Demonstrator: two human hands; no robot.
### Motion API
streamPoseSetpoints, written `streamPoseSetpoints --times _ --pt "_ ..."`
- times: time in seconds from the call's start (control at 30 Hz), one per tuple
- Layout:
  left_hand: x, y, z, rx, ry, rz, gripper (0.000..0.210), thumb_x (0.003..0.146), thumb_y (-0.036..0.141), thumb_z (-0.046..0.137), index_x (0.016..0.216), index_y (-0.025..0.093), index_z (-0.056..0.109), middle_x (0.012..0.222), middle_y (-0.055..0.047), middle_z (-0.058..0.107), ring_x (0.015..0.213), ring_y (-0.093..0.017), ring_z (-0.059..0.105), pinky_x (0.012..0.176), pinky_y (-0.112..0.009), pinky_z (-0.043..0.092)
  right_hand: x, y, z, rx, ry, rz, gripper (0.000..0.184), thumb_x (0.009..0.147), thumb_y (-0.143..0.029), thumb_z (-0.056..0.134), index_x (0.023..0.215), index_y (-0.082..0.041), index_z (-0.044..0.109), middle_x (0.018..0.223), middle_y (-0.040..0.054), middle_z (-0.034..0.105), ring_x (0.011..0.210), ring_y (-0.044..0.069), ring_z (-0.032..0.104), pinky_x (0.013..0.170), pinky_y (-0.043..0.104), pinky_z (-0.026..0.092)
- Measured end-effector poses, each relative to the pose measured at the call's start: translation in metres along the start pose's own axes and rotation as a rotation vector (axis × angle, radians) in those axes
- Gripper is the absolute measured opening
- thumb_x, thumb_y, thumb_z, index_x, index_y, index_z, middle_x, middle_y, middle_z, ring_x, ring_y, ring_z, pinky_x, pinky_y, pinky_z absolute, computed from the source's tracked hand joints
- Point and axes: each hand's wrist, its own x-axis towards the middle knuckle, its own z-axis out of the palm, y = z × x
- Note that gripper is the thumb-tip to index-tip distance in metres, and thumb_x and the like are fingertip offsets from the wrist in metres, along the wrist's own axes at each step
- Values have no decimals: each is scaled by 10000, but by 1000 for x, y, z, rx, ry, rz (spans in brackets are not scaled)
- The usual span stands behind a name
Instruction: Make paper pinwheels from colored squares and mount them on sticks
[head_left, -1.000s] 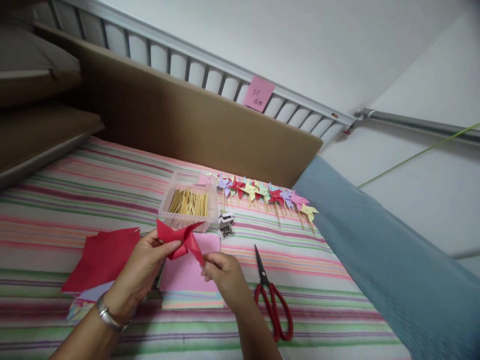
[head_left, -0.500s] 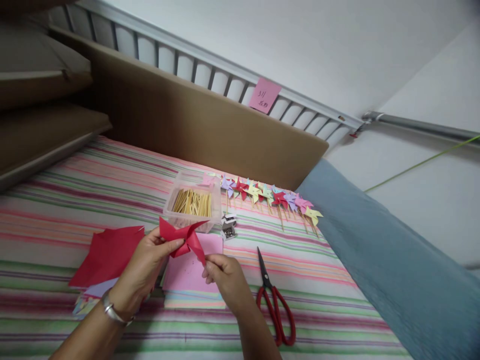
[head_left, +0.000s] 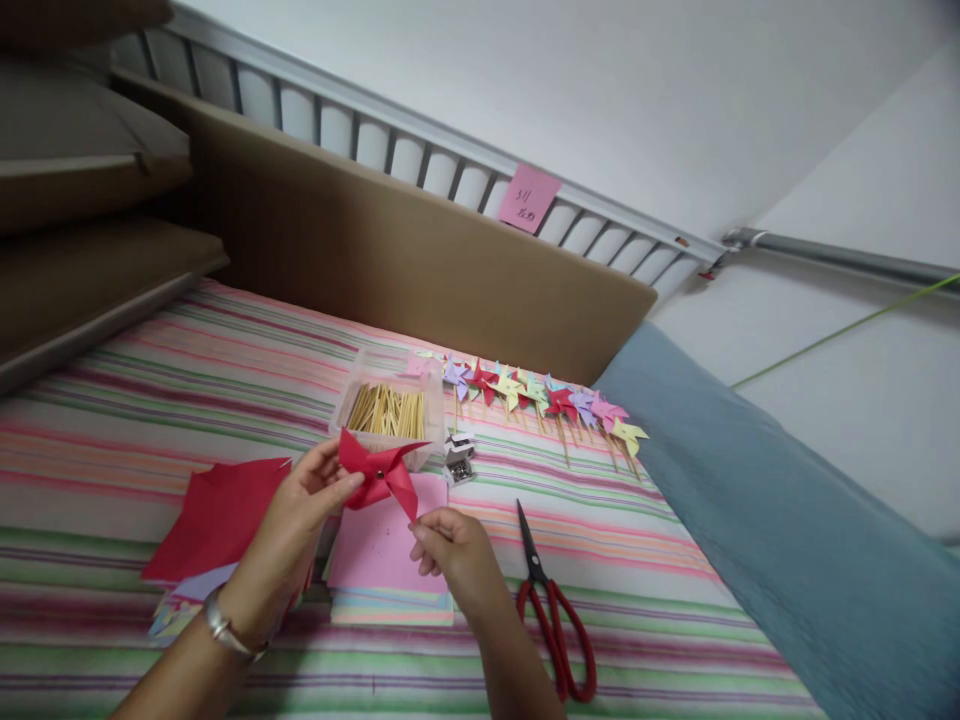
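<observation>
A red paper pinwheel (head_left: 394,473) with a small dark pin at its centre is held above a stack of pink and pastel paper (head_left: 382,555). My left hand (head_left: 315,495) pinches its left side between thumb and fingers. At the lower right blade tip, my right hand (head_left: 450,545) closes thumb and fingers on the paper. Behind the pinwheel stands a clear plastic box (head_left: 435,405) of thin wooden sticks (head_left: 386,412). Beside that box is a small open box of metal pins (head_left: 460,468). Red paper sheets (head_left: 221,515) lie left of my left forearm.
Scissors with red handles (head_left: 555,630) lie to the right of my right forearm. Several finished pinwheels on sticks (head_left: 559,400) line the back of the striped cloth (head_left: 637,590). A cardboard panel (head_left: 420,250) stands behind them, and stacked cardboard (head_left: 97,260) rises at left.
The pinwheel's centre is now exposed, showing the pin where my left thumb lay before. My left thumb sits further left on the paper. Both hands still hold it.
</observation>
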Motion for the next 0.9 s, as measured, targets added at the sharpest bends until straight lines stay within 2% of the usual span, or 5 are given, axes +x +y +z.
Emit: streamPoseSetpoints --times 0.2,0.3,0.57,0.73,0.9 --pt "7 3 -19 737 -7 607 436 860 191 546 1286 282 526 1443 -80 450 1300 -247 438 1068 -441 351 1 0 -7 29 -4 11 245 637 -385 668 635 -146 611 496 -15 595 418 93 487 463 228 375" --pt "14 0 -27 930 -14 780 422 882 109 460 1264 267 544 1453 -89 444 1306 -235 434 1058 -450 369 -2 -2 -9 48 -30 12 255 625 -389 695 640 -146 619 503 -18 595 428 91 489 471 228 373" --pt "22 2 -35 1049 -4 914 343 863 130 521 1167 251 622 1315 -107 590 1222 -271 517 1008 -480 419 -2 -3 -11 85 -74 40 272 597 -395 711 632 -137 632 477 -18 585 418 86 483 449 218 350" --pt "24 3 -38 1070 -6 900 295 862 156 515 1091 255 673 1299 -99 614 1229 -281 516 1003 -488 414 -5 -5 -12 122 -114 52 247 596 -367 719 645 -134 656 475 -22 582 421 83 482 450 218 339" --pt "21 -2 -38 1117 -65 853 222 857 236 549 1024 272 691 1078 -66 733 1005 -264 648 1037 -507 350 -7 -7 -13 180 -90 41 236 623 -351 719 666 -125 669 498 -20 589 429 77 480 459 216 330"
